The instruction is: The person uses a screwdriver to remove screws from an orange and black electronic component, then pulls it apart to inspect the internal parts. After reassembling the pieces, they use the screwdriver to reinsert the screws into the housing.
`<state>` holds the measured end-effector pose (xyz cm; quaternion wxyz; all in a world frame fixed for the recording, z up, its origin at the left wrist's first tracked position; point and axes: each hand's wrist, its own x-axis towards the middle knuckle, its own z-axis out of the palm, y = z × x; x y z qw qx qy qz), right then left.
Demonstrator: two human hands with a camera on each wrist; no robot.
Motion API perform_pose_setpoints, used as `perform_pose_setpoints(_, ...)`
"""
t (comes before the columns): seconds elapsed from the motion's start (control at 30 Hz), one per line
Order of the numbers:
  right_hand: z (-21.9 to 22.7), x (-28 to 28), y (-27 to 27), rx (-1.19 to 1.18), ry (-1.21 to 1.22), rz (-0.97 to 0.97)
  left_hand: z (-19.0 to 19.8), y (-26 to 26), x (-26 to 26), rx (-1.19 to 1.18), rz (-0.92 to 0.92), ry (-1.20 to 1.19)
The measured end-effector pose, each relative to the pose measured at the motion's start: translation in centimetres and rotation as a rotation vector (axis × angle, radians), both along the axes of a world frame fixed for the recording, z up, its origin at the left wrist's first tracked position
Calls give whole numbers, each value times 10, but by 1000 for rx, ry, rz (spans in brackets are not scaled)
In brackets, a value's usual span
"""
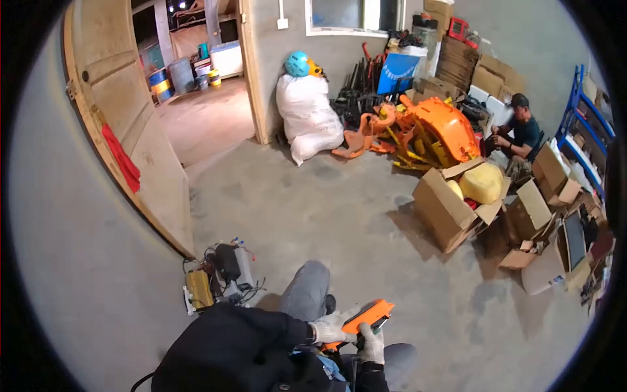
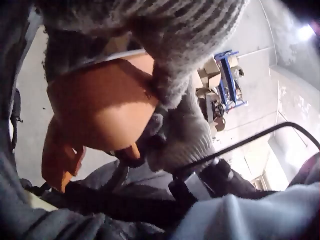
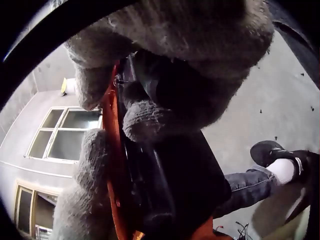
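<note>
Wooden door [image 1: 121,95] standing open, taken as landmark. Heap of orange panels [image 1: 450,127] on the floor, well to the door's right. White sack [image 1: 307,114] between door and heap, a blue-and-orange bundle on top. Cardboard box [image 1: 444,209], flaps up, yellow contents showing – well right of the door, nearer the camera than the heap. Wired units [image 1: 241,264] just beside the door's near bottom corner. Orange-and-black part [image 1: 369,317] right of the door and nearer the camera, held up off the floor – left hand [image 1: 330,326] and right hand [image 1: 372,346], both gloved, grip it, right fingers curled on its black side
</note>
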<state>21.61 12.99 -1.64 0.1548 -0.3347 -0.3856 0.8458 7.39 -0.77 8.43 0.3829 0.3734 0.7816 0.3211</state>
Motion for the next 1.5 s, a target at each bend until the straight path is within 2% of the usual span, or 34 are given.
perform_pose_setpoints(0.03,-7,2,3,8,4,18,-9,2,2,5,-3,24)
perform_pose_setpoints(0.07,-5,1,1,-33,-13,-49,-8,4,3,-11,-22,2)
perform_pose_setpoints(0.1,-21,7,6,-102,25,-43,-34,7,4,-34,-69,104)
perform_pose_setpoints(0.13,-29,12,12,-104,2,-42,-38,10,1,-31,-96,76)
perform_pose_setpoints(0.23,-20,21,10,-135,39,-103,-58,10,0,46,-170,74)
perform_pose_setpoints(0.27,-13,19,9,-143,78,-125,-57,11,-5,88,-187,95)
perform_pose_setpoints(0.3,-54,28,22,-146,135,-67,-54,13,-9,138,-218,-15)
perform_pose_setpoints(0.37,-46,33,19,-171,153,-112,-31,18,-11,228,-270,-252)
perform_pose_setpoints(0.4,-48,37,19,-170,168,-99,21,16,-8,75,-221,-219)
perform_pose_setpoints(0.5,-62,32,25,-162,226,-71,21,22,-17,-162,-187,-217)
perform_pose_setpoints(0.53,-56,34,22,-174,234,-82,23,23,-21,-186,-227,-232)
perform_pose_setpoints(0.57,-48,34,20,-185,239,-93,16,23,-25,-192,-225,-224)
perform_pose_setpoints(0.7,-63,40,23,-215,230,-98,-36,17,-41,-172,-207,-290)
perform_pose_setpoints(0.8,-66,42,24,-231,280,-73,-21,10,-41,-191,-206,-336)
perform_pose_setpoints(0.83,-66,41,26,-235,299,-66,-29,10,-38,-201,-205,-333)
perform_pose_setpoints(0.9,-73,41,25,-215,273,-54,-10,13,-25,-182,-212,-386)
perform_pose_setpoints(0.97,-66,41,22,-188,225,-47,-14,16,-18,-230,-195,-401)
perform_pose_setpoints(1.03,-60,46,20,-239,214,-82,-8,15,-12,-182,-176,-505)
perform_pose_setpoints(1.1,-53,47,19,-261,198,-97,-55,14,-8,-67,-106,-794)
perform_pose_setpoints(1.13,-66,50,25,-235,209,-40,-80,8,-6,-9,-62,-938)
perform_pose_setpoints(1.2,-63,42,19,-233,226,-44,-107,1,-6,-55,114,-1197)
perform_pose_setpoints(1.23,-59,42,19,-229,231,-48,-105,2,-3,-77,200,-1328)
perform_pose_setpoints(1.27,-54,42,18,-235,216,-28,-96,-1,-4,-68,256,-1339)
perform_pose_setpoints(1.37,-48,40,16,-241,247,-14,-104,-6,-14,-81,223,-1521)
perform_pose_setpoints(1.4,-44,38,16,-249,268,-23,-107,-4,-14,-89,249,-1486)
perform_pose_setpoints(1.47,-4,33,6,-269,304,-37,-110,-2,-10,-104,309,-1422)
perform_pose_setpoints(1.5,-32,40,9,-268,262,2,-117,-6,-8,-112,282,-1441)
